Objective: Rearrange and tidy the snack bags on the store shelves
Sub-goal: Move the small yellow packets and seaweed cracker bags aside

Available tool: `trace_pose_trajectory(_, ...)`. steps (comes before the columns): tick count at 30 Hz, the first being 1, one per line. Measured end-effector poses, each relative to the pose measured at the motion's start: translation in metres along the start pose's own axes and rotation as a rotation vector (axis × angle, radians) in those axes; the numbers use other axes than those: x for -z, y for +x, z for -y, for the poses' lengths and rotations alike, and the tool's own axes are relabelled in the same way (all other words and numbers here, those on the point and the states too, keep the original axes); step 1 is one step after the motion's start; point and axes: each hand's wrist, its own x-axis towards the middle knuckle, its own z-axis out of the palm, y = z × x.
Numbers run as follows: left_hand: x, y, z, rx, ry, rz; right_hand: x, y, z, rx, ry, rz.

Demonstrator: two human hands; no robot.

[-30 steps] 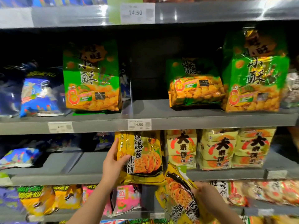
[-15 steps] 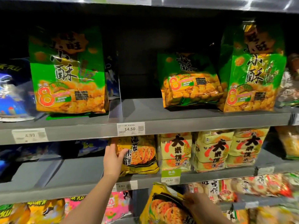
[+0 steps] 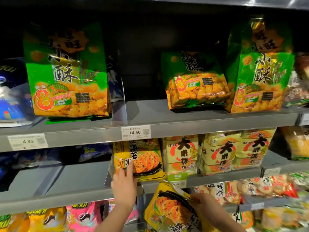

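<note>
In front of me stand grey metal shelves (image 3: 200,121) against a dark back panel (image 3: 143,52). Light glints off the top shelf edge (image 3: 250,1). White price tags (image 3: 135,132) sit on the rail; a clear divider (image 3: 119,106) stands upright.

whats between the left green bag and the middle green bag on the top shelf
In the head view, mostly bare grey shelf lies between the left green bag and middle green bag, plus a clear divider.

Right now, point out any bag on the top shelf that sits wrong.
The middle green bag sits slumped and tilted, set back from the shelf edge, while the green bags to its left and right stand tall at the front. A wide gap lies on its left.
</note>
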Motion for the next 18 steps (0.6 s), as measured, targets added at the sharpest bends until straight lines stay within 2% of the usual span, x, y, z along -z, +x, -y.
trace_pose_trajectory(4, -0.009, 0.01, 0.001, -0.055, -0.091, 0.086, -0.002, -0.003, 0.005, -0.004, 0.023, -0.009)
trace_pose_trajectory(13, 0.001, 0.046, -0.008, -0.065, -0.132, 0.529, 0.0, -0.014, 0.012, -0.038, 0.135, -0.078)
trace_pose_trajectory(16, 0.014, 0.033, -0.011, -0.095, -0.112, 0.489, -0.002, -0.018, 0.015, -0.02, 0.121, -0.093)
trace_pose_trajectory(18, 0.027, 0.019, -0.016, -0.108, -0.24, 0.428, -0.003, -0.021, 0.017, -0.006, 0.113, -0.108)
